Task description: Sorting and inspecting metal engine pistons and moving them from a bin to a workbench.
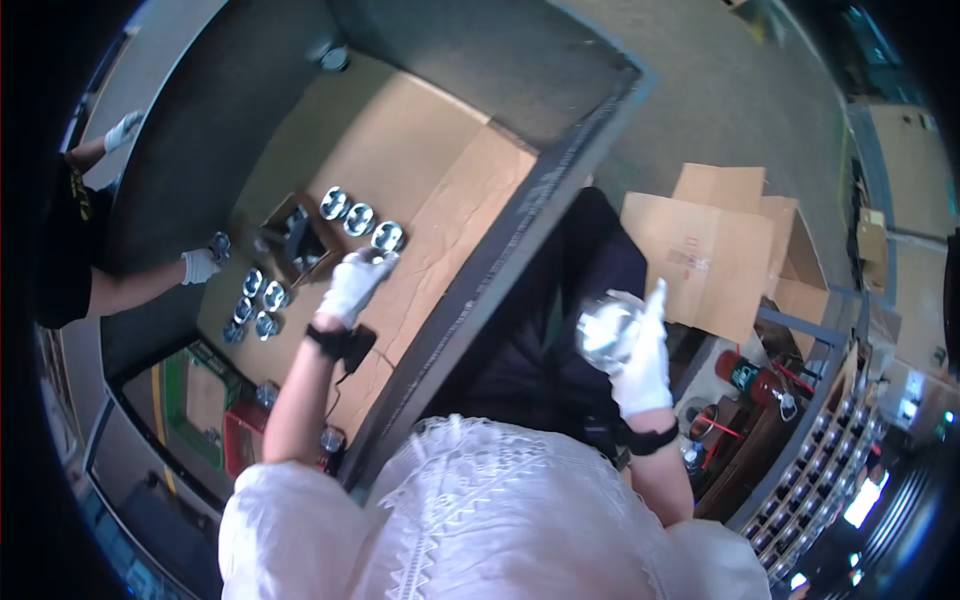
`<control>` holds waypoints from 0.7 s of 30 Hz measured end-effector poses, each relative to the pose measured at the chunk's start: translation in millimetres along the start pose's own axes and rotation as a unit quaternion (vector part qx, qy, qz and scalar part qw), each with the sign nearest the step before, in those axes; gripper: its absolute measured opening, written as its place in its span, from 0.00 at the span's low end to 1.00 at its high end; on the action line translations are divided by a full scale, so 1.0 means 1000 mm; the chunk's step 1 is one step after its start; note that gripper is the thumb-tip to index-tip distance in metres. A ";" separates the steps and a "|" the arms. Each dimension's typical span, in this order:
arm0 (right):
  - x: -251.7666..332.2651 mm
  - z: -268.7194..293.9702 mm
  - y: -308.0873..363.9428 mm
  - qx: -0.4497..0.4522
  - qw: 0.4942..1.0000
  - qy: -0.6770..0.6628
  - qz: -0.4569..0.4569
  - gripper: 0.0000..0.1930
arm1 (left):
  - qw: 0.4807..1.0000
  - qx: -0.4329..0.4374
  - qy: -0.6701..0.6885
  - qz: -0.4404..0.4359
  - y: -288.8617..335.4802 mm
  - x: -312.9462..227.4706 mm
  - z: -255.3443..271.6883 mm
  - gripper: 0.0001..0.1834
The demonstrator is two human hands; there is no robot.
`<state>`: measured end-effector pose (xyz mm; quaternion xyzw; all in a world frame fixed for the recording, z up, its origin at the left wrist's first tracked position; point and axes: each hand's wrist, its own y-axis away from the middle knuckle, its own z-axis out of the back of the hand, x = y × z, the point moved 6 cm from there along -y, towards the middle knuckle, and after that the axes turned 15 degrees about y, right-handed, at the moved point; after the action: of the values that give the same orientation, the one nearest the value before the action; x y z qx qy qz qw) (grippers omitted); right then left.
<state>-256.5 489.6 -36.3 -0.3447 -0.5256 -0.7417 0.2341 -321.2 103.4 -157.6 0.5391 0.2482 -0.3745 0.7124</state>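
My right hand (645,360), in a white glove, holds a shiny round metal part (604,334) above my lap, its fingers curled round one side. The white-gloved left hand (352,288) reaches over a cardboard-lined bench (440,175). Its fingertips are closed on a small grey metal part (377,256), mostly hidden by the fingers. Right beside it stands a shiny piston-like part (388,237), last in a row with two more (359,219). Several similar parts (254,283) stand in a group farther left. Between them sits a small open cardboard box (300,238) with dark pieces inside.
Dark raised walls (500,60) edge the bench. Across it, a co-worker's gloved hand (200,266) holds a metal part (220,245). At my right are an open cardboard carton (700,255), a red cylinder (762,386) and a rack of metal parts (815,480). A red bin (244,440) stands lower left.
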 end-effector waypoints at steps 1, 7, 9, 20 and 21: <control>0.022 -0.014 0.010 0.019 0.999 -0.011 -0.029 0.30 | 0.976 0.027 -0.082 -0.201 0.014 -0.011 0.013 0.27; 0.026 0.016 0.023 -0.019 0.997 -0.049 0.058 0.32 | 0.967 0.207 0.122 -0.088 0.189 -0.201 -0.059 0.22; 0.034 0.015 0.037 -0.021 0.996 -0.049 0.075 0.33 | 0.921 0.315 0.227 -0.018 0.215 -0.182 -0.095 0.31; 0.033 0.061 0.052 -0.065 0.976 -0.145 0.148 0.32 | 0.888 0.337 0.313 0.011 0.221 -0.168 -0.214 0.22; 0.027 0.061 0.044 -0.046 0.975 -0.156 0.154 0.33 | 0.889 0.335 0.311 0.010 0.220 -0.169 -0.214 0.22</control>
<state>-226.1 532.8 24.1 -0.5433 -0.4620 -0.6570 0.2445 -234.3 382.4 35.3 0.8373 0.3111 -0.2413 0.3794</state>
